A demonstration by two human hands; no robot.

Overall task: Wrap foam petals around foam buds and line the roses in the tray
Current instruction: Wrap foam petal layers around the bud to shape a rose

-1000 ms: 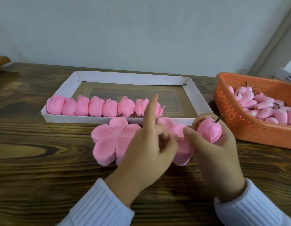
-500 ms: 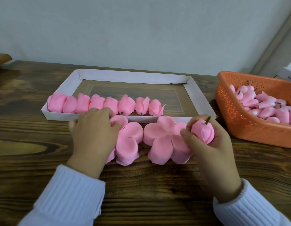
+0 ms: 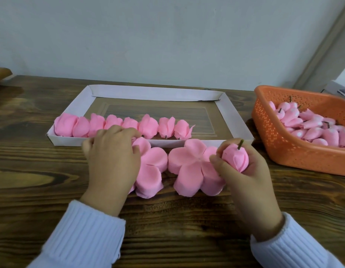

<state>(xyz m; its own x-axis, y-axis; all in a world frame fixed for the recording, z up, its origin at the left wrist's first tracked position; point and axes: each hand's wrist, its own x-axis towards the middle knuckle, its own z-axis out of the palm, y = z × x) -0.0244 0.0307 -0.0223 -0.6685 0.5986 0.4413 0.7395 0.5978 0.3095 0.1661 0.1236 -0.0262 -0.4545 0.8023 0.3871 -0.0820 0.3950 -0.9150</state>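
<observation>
Right hand (image 3: 251,180): fingers curled round bud (image 3: 235,158), centre-right | left hand (image 3: 113,157): atop petal sheet (image 3: 152,171), grip unseen

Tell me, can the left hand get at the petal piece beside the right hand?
Probably yes: the petal piece lies uncovered just right of the left hand; only its right edge is behind the right hand gripping a bud.

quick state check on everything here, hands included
tray, one row filled
roses, wrapped, lined along tray's near wall
left petal sheet, on table, partly under left hand
right petal sheet, spread flat on table
bud, stem up, held by right hand
basket, holds a pile of buds
left hand, on left petal sheet, grip hidden
right hand, gripping bud
</observation>
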